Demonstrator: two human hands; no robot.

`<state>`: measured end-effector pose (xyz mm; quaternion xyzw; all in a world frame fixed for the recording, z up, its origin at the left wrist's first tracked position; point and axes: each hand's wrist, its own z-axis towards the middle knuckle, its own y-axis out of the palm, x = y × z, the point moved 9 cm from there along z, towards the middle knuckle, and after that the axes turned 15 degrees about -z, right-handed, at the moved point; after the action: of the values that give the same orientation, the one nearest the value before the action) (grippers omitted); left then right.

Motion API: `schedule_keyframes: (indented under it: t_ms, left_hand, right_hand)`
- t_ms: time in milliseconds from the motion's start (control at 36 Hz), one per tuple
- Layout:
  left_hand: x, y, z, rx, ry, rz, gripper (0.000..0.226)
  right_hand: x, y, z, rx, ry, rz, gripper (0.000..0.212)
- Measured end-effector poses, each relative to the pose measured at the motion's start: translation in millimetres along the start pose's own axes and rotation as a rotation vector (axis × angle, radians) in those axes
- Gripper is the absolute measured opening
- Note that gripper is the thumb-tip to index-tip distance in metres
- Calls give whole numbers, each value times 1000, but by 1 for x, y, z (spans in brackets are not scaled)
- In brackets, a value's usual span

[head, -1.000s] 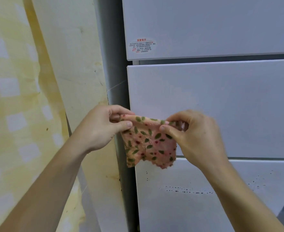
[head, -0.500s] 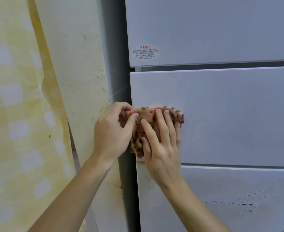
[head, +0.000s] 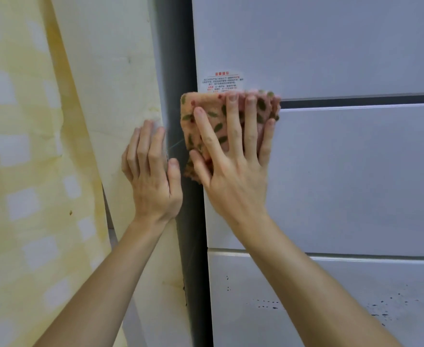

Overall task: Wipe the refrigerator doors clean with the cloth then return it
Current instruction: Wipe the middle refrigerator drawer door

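A pink cloth [head: 207, 108] with green leaf and red dot prints is pressed flat against the white refrigerator, across the gap between the upper door [head: 331, 46] and the middle door [head: 356, 176]. My right hand [head: 233, 161] lies spread on the cloth, fingers pointing up. My left hand [head: 152, 171] rests flat with fingers apart on the refrigerator's grey side edge [head: 178, 58], holding nothing. A lower door [head: 331, 296] carries small dark specks.
A warning sticker [head: 222, 81] with red and black print sits just above the cloth on the upper door. A pale board [head: 105, 71] leans left of the refrigerator, with a yellow checked curtain [head: 18, 171] further left.
The left hand has let go of the cloth and moved left onto the refrigerator's side. The right hand has slid the cloth upward to the gap under the sticker.
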<state>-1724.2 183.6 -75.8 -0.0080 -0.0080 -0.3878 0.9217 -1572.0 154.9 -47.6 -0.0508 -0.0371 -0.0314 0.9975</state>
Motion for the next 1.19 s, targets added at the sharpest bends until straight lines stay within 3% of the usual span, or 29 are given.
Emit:
schedule_keyframes:
  t_ms: [139,306,472,667,778,972,1194]
  left_hand:
    - [-3,1,-4,-10,10,10,57]
    - [-8,3,-10,-31,-1,51,64]
    - [-9,3,-11,-23,-25,79,65]
    - [-9,-1,-11,-36,-33,77,69]
    - [-6,1,-12,-41,-53,71,67]
    - [13,11,-19,-77,-5,26,61]
    - [53,39,-30,-185,77,-47,58]
  right_hand:
    - [-11,5,-76,-43,-86,65,59]
    - [-9,17,-182,-181,-222,-22,65]
    - [-5,11,-138,-145,-201,10,65]
    - [19,0,-18,6,13,19,69]
    - [20,1,-43,5,20,8,70]
    - [41,17,-182,-186,-118,-72,78]
    - [82,-1,-85,-31,-12,-51,73]
